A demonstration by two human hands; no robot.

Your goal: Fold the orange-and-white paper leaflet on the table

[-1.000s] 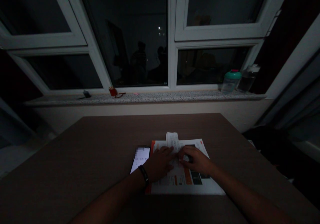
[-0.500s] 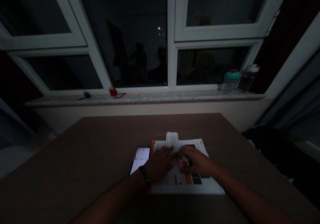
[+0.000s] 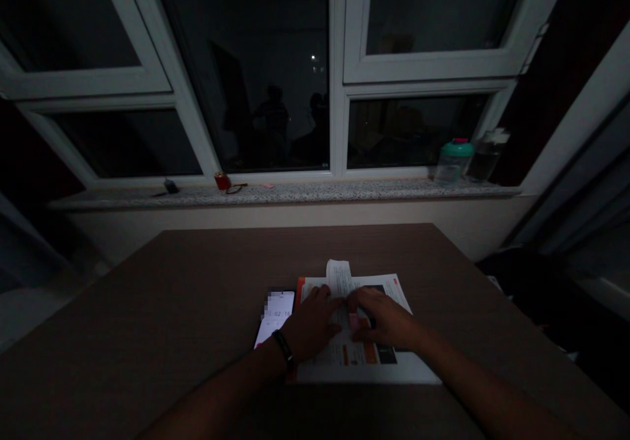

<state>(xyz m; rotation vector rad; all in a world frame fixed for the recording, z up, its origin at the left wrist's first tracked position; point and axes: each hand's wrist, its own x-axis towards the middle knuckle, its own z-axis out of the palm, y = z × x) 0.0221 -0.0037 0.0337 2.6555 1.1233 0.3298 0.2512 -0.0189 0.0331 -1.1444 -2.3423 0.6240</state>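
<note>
And here are both hands at work over the book [image 3: 413, 368], which lies on the table [image 3: 197, 309], its orange edge to the left and its printed page facing up. The left hand [image 3: 314, 322] is laid across the page, palm down, fingers fanned apart, the tips reaching the paper strip [image 3: 338, 279]. That strip, covered in small print, pokes out beyond the book's far edge, its lower part running down between the two hands.

In from the other side comes the right hand [image 3: 386, 319], fingers bent, thumb set apart below them, close beside the left fingertips. Between thumb and fingers shows a pinkish piece [image 3: 354, 322]; whether they pinch it or merely curve around it, one cannot tell in this gloom.

A dark band [image 3: 283, 349] circles the left wrist. Just left of the book lies the phone [image 3: 275, 315], screen glowing with a row of digits, its lower end by the left forearm.

Up on the speckled sill [image 3: 315, 192], a small red jar [image 3: 222, 181] sits on the left, a teal-lidded shaker [image 3: 453, 161] and a clear bottle [image 3: 487, 157] on the right, under the dark window [image 3: 246, 66].
</note>
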